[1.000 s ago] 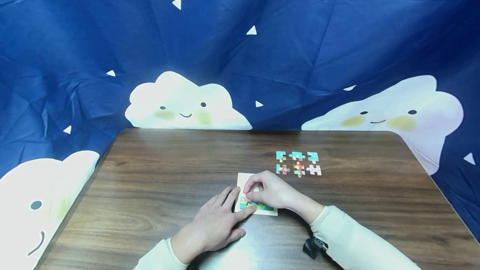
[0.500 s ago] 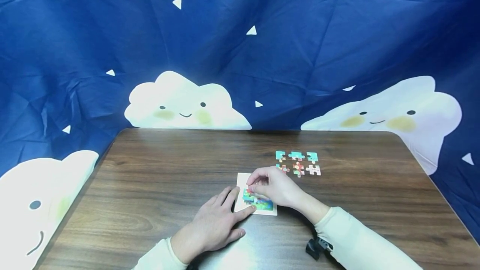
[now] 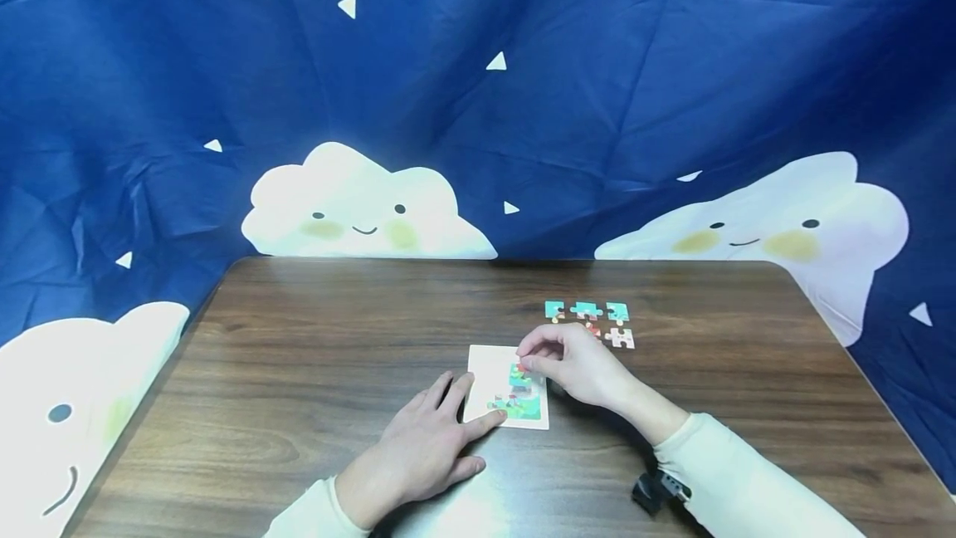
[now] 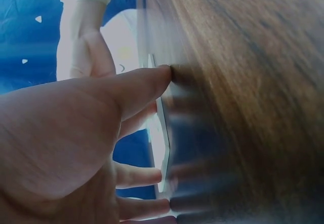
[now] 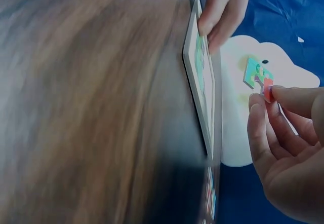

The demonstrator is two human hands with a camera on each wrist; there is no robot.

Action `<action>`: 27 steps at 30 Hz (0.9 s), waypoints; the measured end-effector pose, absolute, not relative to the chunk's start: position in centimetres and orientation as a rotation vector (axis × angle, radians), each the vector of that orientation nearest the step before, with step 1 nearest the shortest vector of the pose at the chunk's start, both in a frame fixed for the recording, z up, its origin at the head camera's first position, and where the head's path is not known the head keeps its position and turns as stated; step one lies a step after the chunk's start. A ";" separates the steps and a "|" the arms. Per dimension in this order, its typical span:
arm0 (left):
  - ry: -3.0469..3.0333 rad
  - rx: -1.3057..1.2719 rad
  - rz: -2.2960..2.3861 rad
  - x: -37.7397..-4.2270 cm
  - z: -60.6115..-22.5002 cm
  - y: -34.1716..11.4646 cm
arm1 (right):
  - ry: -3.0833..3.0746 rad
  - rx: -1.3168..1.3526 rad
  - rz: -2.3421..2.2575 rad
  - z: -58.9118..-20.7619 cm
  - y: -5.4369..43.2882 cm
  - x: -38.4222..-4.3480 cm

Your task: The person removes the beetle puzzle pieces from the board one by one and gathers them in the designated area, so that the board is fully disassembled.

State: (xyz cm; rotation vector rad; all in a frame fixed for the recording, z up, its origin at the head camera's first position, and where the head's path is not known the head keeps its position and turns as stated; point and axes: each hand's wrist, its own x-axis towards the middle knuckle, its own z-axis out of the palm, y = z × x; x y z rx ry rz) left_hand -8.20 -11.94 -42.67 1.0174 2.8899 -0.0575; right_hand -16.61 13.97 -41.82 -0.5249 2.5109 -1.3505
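Between thumb and fingertips, my right hand [image 3: 578, 362] pinches a jigsaw piece [image 5: 254, 73] in teal, green and red. The piece is tilted and clear of the puzzle board [image 3: 485, 362], above its right half in the head view. Along the board's lower edge lies a green strip of fitted pieces [image 3: 527, 409]. My left hand [image 3: 421, 448] lies with fingers spread at the board's left side, its index finger over the lower rim. In the left wrist view, the left fingertips [image 4: 152, 175] reach the white board [image 4: 159, 133] from the side.
Several loose jigsaw pieces [image 3: 586, 310] lie in two rows on the wooden table [image 3: 358, 314], beyond the board; my right hand covers part of the nearer row. A black wrist camera [image 3: 657, 491] is on the right sleeve. Behind the table hangs a blue cloth [image 3: 418, 65] with clouds.
My right hand has lifted the jigsaw piece and carried it from the board's left part toward its right side. The left hand stays put. The head view has shifted slightly.
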 end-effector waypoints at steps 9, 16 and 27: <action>2.899 1.016 -0.057 -8.2 -42.7 -12.0 | 2.544 -0.501 -1.350 -41.8 15.6 -16.9; 2.896 1.012 -0.045 -8.1 -42.7 -12.0 | 2.578 -0.466 -1.352 -42.4 17.0 -17.1; 2.889 1.009 -0.049 -8.1 -42.7 -12.1 | 2.646 -0.418 -1.304 -43.0 18.7 -17.3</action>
